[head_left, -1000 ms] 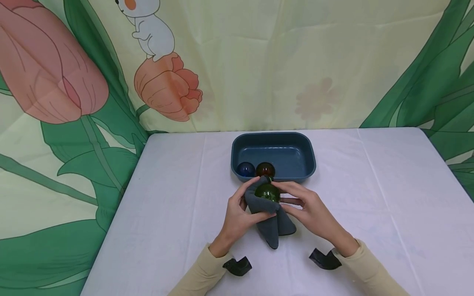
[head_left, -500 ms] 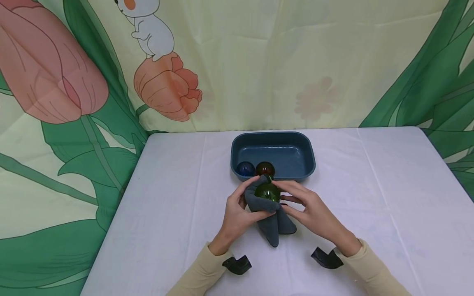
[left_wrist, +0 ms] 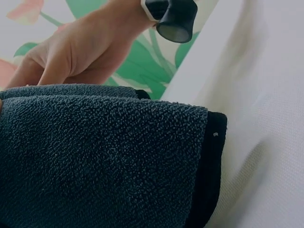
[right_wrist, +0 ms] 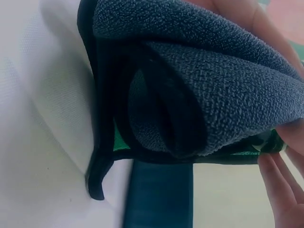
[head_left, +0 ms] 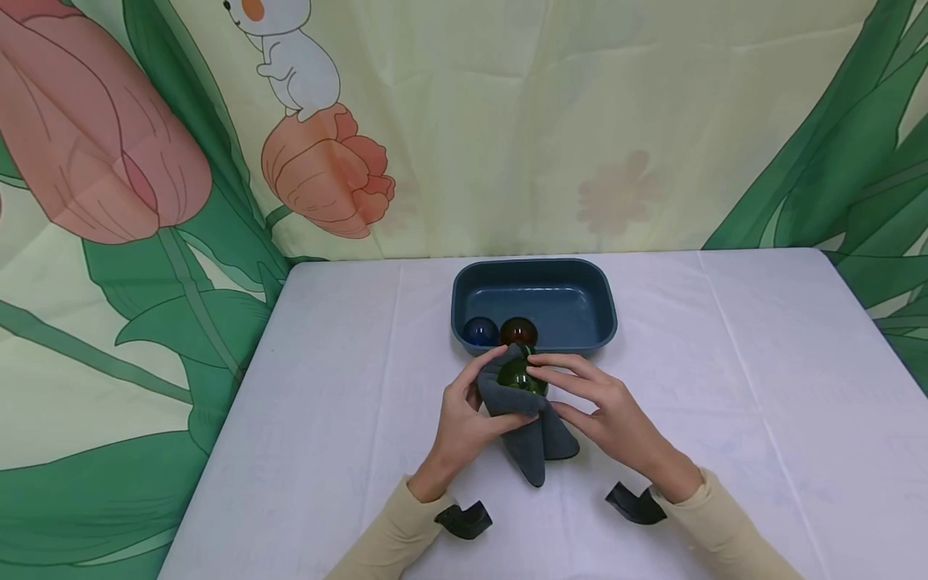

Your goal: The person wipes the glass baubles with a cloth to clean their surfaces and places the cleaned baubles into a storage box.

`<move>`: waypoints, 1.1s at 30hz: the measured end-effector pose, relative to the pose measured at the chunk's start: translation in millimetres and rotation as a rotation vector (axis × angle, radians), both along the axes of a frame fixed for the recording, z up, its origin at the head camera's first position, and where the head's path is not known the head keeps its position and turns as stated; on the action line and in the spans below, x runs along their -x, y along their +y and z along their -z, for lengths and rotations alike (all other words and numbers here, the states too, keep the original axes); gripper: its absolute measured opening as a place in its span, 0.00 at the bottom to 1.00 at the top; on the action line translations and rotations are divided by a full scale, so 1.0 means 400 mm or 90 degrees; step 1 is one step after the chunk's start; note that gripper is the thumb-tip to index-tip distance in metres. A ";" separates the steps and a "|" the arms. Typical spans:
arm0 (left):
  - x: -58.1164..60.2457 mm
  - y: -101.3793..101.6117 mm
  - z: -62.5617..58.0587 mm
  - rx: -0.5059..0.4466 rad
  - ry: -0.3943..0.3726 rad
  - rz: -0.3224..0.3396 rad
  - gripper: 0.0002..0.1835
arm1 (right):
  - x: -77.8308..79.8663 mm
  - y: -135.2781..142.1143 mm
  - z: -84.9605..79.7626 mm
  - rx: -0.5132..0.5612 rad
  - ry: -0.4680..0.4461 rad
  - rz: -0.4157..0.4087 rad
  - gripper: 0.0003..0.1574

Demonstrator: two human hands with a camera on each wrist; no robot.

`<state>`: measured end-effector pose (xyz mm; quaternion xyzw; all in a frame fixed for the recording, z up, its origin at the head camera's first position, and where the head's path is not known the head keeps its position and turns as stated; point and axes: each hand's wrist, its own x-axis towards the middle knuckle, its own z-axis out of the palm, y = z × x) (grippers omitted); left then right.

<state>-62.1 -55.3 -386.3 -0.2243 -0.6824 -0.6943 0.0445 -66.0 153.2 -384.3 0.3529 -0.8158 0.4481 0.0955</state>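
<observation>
A dark grey terry cloth (head_left: pixel 532 435) with a black edge is wrapped partly round a green glass ball (head_left: pixel 513 375) in front of the tray. My left hand (head_left: pixel 467 415) grips the cloth against the ball, thumb in front and fingers behind. From the other side, my right hand (head_left: pixel 598 403) holds the ball, its fingertips lying on the glass and its thumb low by the cloth. Folds of cloth (left_wrist: pixel 104 156) fill much of the left wrist view, and the ball is hidden there. In the right wrist view, a bit of the ball (right_wrist: pixel 263 140) shows below the cloth.
Just beyond the hands stands a dark blue rectangular tray (head_left: pixel 580 346). In its near left part lie a blue glass ball (head_left: pixel 480 331) and a brownish-red one (head_left: pixel 519 331). A white cloth covers the table (head_left: pixel 326 387), and a printed curtain (head_left: pixel 493 145) hangs behind.
My right fingers have shifted left, further over the top of the green ball. My left hand and the cloth stay almost in place.
</observation>
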 end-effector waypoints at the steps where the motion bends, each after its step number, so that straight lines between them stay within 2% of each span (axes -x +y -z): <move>1: -0.001 0.000 0.000 0.002 -0.001 0.000 0.40 | -0.001 0.000 0.000 -0.001 0.001 0.001 0.43; 8: -0.002 0.001 0.002 0.005 0.000 -0.002 0.41 | -0.003 -0.005 0.002 0.003 0.011 0.006 0.45; 10: -0.002 0.001 0.002 0.007 0.000 -0.002 0.41 | -0.002 -0.006 0.002 0.022 -0.022 0.006 0.43; 15: -0.002 0.002 0.002 0.007 0.002 0.003 0.41 | -0.001 -0.007 0.002 0.091 -0.154 0.006 0.36; 18: -0.001 0.003 0.003 0.003 0.003 0.002 0.40 | 0.001 -0.007 0.002 0.095 -0.177 0.007 0.35; 22: 0.002 0.002 0.004 -0.002 0.004 -0.003 0.39 | 0.004 -0.004 -0.001 0.063 -0.143 0.006 0.36; 29: 0.005 -0.002 0.005 -0.008 0.007 -0.002 0.39 | 0.008 0.005 -0.010 0.009 -0.014 0.006 0.42; 33: 0.005 -0.003 0.006 -0.017 -0.003 0.005 0.39 | 0.009 0.002 -0.006 -0.010 0.011 -0.002 0.44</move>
